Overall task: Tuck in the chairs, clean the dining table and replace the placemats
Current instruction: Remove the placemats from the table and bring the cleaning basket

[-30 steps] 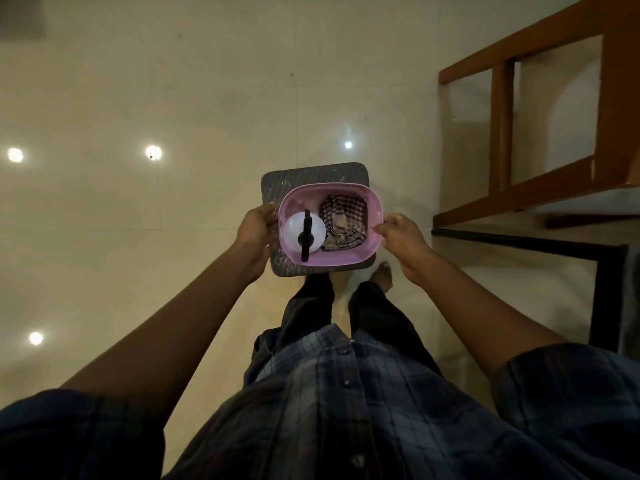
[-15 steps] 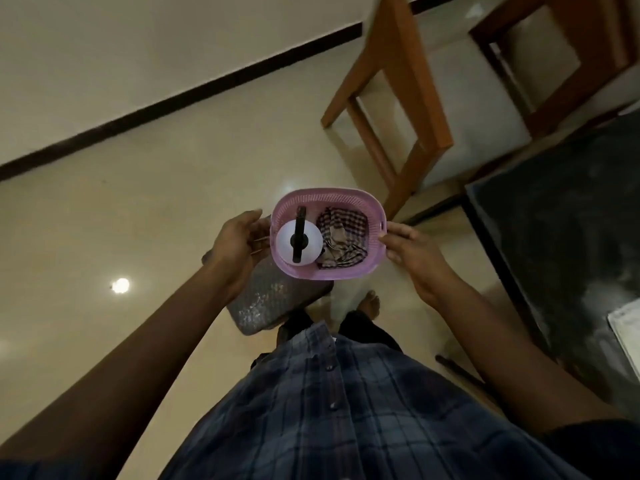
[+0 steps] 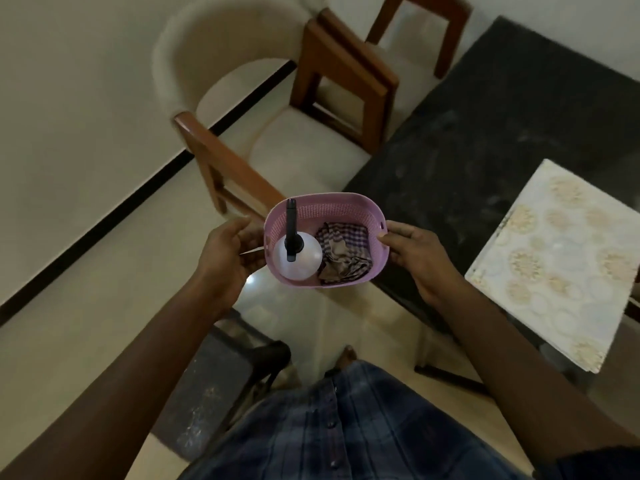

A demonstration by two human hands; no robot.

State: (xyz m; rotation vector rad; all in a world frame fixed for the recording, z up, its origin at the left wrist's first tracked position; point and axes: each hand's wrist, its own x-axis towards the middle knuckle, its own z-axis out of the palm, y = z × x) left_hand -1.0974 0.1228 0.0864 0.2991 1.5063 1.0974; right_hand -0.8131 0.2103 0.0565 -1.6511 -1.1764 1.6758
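A pink basket (image 3: 325,199) beside the tabletop (image 3: 467,133).
Its ends gripped by left hand (image 3: 225,254) and right hand (image 3: 412,258); spray bottle (image 3: 297,261), checked cloth (image 3: 343,254) inside.

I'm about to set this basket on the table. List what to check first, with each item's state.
1. Right hand pinches the right rim of the pink basket: ok.
2. Left hand at the basket's left side, contact unclear: cannot tell.
3. Spray bottle upright inside the basket: ok.
4. Checked cloth inside the basket: ok.
5. Bare patch of dark table at the near corner for landing: ok.
6. Chair tucked in: not ok, its cream seat stands clear of the table.
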